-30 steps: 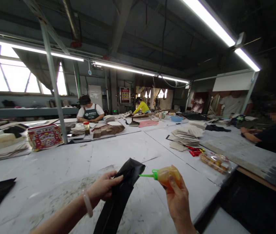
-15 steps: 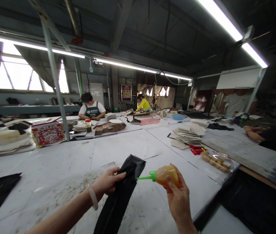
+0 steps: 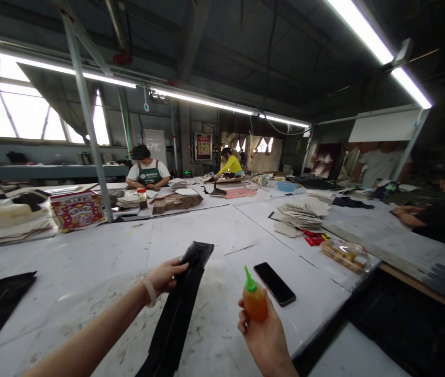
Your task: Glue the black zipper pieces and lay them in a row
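My left hand (image 3: 166,276), with a pale bangle at the wrist, pinches the upper part of a long black fabric strip (image 3: 180,314). The strip's dark, slightly shiny far end sticks out past my fingers, and its lower part trails toward me over the table. In my right hand (image 3: 264,335) is a squeeze bottle (image 3: 254,302) of amber liquid with a green cap and nozzle. The bottle stands nearly upright, nozzle up, apart from the strip. Just beyond it, a black phone (image 3: 275,283) lies flat on the table.
White sheeting covers the stained table (image 3: 100,256). Another black fabric piece (image 3: 0,309) lies at left. To the right are stacked pale pieces (image 3: 299,214), a red item (image 3: 314,238) and a clear food box (image 3: 344,255). A patterned box (image 3: 77,210) stands by a post. Co-workers sit around.
My right hand has drawn the bottle back from the strip and turned its nozzle upward, uncovering the phone. My left hand and the strip have shifted a little left.
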Available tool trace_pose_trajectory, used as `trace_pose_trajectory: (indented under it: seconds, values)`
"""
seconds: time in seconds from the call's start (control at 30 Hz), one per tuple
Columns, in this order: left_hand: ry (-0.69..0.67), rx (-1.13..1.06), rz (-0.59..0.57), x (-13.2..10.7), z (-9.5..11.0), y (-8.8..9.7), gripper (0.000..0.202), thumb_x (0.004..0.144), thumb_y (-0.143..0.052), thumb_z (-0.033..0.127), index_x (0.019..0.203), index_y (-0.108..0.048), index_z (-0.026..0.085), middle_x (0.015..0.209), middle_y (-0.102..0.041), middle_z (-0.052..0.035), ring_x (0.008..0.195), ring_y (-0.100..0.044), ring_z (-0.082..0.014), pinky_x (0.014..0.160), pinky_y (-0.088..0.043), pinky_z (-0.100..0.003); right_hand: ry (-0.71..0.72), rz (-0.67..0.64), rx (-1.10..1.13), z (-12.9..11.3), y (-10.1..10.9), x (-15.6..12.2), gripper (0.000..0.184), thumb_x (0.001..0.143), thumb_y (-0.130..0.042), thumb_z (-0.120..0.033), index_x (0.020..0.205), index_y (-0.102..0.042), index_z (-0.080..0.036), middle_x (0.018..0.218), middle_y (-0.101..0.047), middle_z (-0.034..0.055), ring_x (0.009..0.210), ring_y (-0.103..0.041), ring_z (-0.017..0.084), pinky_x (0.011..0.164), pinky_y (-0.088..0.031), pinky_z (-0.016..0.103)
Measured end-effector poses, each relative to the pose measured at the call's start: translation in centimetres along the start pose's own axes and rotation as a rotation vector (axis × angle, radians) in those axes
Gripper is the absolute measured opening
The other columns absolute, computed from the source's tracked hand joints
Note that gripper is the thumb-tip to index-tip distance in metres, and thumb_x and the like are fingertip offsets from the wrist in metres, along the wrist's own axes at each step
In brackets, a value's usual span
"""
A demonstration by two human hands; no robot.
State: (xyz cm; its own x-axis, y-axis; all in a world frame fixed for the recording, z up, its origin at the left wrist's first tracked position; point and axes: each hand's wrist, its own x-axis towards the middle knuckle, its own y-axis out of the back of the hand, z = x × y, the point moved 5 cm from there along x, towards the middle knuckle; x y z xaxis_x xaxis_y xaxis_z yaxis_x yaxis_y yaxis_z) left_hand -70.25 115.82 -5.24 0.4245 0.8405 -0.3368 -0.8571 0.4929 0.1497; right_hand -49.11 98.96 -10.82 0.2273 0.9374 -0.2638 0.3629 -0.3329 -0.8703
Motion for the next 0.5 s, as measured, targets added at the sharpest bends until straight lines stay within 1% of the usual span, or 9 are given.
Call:
trace_pose_trajectory:
  seconds: [0.07, 0.13, 0.2, 0.23, 0.3, 0.33, 0.4, 0.43, 0.5]
  values:
    - [0.063, 0.118, 0.129, 1.1, -2.0, 2.9, 0.068, 0.049, -0.077, 0.067, 0.091, -0.055, 0.018, 0.059, -0.049, 0.0066, 0.038, -0.030, -0.0038, 0.041, -0.012, -0.021, 0.004, 0.022, 0.001, 0.9, 0.8, -0.4, 0.036, 0.082, -0.064, -0.056, 0.089, -0.068, -0.021, 0.069, -0.068, 0.0044, 0.046, -0.051, 0.014, 0.042, -0.036, 0.024]
    - [0.112, 0.292, 0.281, 1.5, -4.3, 5.7, 0.069, 0.050, -0.077, 0.066, 0.093, -0.056, 0.016, 0.066, -0.057, 0.0007, 0.045, -0.043, -0.0096, 0.043, -0.020, -0.024, -0.007, 0.023, 0.000, 1.6, 1.6, -1.0, 0.036, 0.081, -0.065, -0.056, 0.092, -0.069, -0.021, 0.078, -0.071, 0.0072, 0.049, -0.052, 0.014, 0.044, -0.038, 0.024]
    - [0.142, 0.386, 0.389, 0.9, -6.8, 7.7, 0.073, 0.048, -0.081, 0.060, 0.099, -0.056, 0.014, 0.076, -0.063, -0.0055, 0.058, -0.055, -0.0181, 0.048, -0.029, -0.026, -0.024, 0.018, -0.013, 2.1, 2.6, -1.6, 0.036, 0.079, -0.069, -0.054, 0.095, -0.069, -0.021, 0.087, -0.074, 0.0089, 0.053, -0.055, 0.013, 0.046, -0.041, 0.024]
    - [0.139, 0.413, 0.424, 0.3, -7.9, 8.2, 0.076, 0.046, -0.083, 0.057, 0.103, -0.055, 0.014, 0.082, -0.064, -0.0081, 0.067, -0.059, -0.0224, 0.052, -0.034, -0.028, -0.035, 0.011, -0.030, 2.3, 3.1, -1.9, 0.038, 0.077, -0.072, -0.053, 0.096, -0.069, -0.021, 0.091, -0.074, 0.0093, 0.054, -0.056, 0.013, 0.047, -0.043, 0.024]
    - [0.095, 0.511, 0.442, -1.1, -9.8, 8.4, 0.080, 0.046, -0.085, 0.052, 0.109, -0.054, 0.014, 0.092, -0.066, -0.0121, 0.084, -0.063, -0.0295, 0.063, -0.042, -0.031, -0.068, -0.015, -0.085, 2.8, 4.1, -2.1, 0.043, 0.073, -0.077, -0.053, 0.099, -0.070, -0.020, 0.101, -0.073, 0.0103, 0.060, -0.061, 0.015, 0.051, -0.049, 0.027]
    - [0.060, 0.589, 0.443, -1.8, -10.4, 8.1, 0.080, 0.046, -0.085, 0.051, 0.110, -0.054, 0.014, 0.098, -0.066, -0.0136, 0.092, -0.063, -0.0321, 0.070, -0.044, -0.033, -0.094, -0.031, -0.121, 3.2, 4.5, -2.1, 0.047, 0.069, -0.080, -0.053, 0.100, -0.070, -0.019, 0.105, -0.073, 0.0114, 0.066, -0.064, 0.017, 0.056, -0.052, 0.030]
    - [0.012, 0.734, 0.444, -3.0, -11.3, 7.2, 0.077, 0.047, -0.085, 0.050, 0.108, -0.054, 0.014, 0.108, -0.063, -0.0166, 0.104, -0.060, -0.0356, 0.082, -0.045, -0.037, -0.148, -0.061, -0.199, 4.0, 5.0, -1.8, 0.052, 0.062, -0.085, -0.050, 0.099, -0.071, -0.017, 0.110, -0.071, 0.0133, 0.080, -0.069, 0.023, 0.068, -0.057, 0.036]
    - [0.018, 0.782, 0.447, -3.4, -11.6, 6.8, 0.074, 0.047, -0.085, 0.049, 0.105, -0.055, 0.015, 0.113, -0.061, -0.0178, 0.107, -0.059, -0.0364, 0.085, -0.045, -0.038, -0.167, -0.075, -0.237, 4.4, 4.9, -1.5, 0.052, 0.059, -0.088, -0.047, 0.098, -0.071, -0.016, 0.108, -0.072, 0.0132, 0.086, -0.070, 0.025, 0.075, -0.058, 0.039]
    - [0.066, 0.820, 0.461, -3.9, -11.8, 6.1, 0.064, 0.047, -0.085, 0.046, 0.095, -0.056, 0.016, 0.114, -0.060, -0.0182, 0.106, -0.059, -0.0367, 0.084, -0.045, -0.038, -0.165, -0.109, -0.309, 5.1, 4.2, -0.6, 0.049, 0.057, -0.089, -0.039, 0.096, -0.070, -0.015, 0.100, -0.073, 0.0103, 0.091, -0.070, 0.027, 0.085, -0.056, 0.043]
